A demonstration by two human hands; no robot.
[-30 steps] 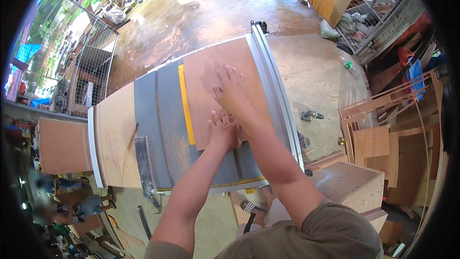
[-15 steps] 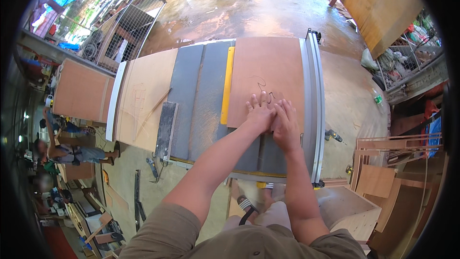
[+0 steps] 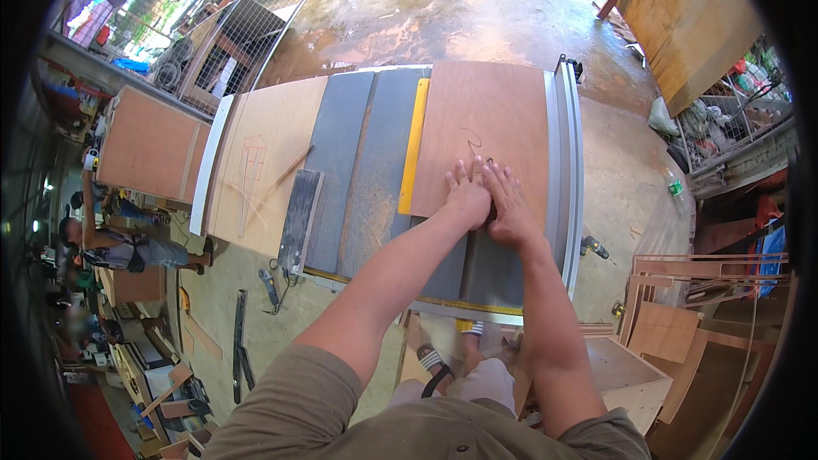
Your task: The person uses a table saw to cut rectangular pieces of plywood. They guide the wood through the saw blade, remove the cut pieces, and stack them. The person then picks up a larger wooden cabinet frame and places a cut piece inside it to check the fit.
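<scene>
Left hand (image 3: 469,202) flat on near part of reddish-brown panel (image 3: 490,111), fingers straight, slightly spread, grasping nothing. Right hand (image 3: 513,211) touching it, palm down, fingers extended, closer together, likewise grasping nothing. Panel lies on grey table (image 3: 336,145), between yellow strip (image 3: 414,146) at left and metal rail (image 3: 567,170) at right. Wet floor (image 3: 426,0) beyond.

A smooth, matt wood panel (image 3: 490,111), reddish-brn., faces 1 o'clock; matt grey tabletop (image 3: 336,132), gritty w/ sawdust (image 3: 366,183), approx. 11. Yellow strip (image 3: 414,149) at 12: smooth, matl. unclear. Metal rail (image 3: 563,179) at 3, satin-smooth. Pale wood board (image 3: 281,132) at 10, matt. Wet concrete flr. (image 3: 426,0) at 12, glossy. Cloth shirt (image 3: 417,439) at 6, matt.
</scene>
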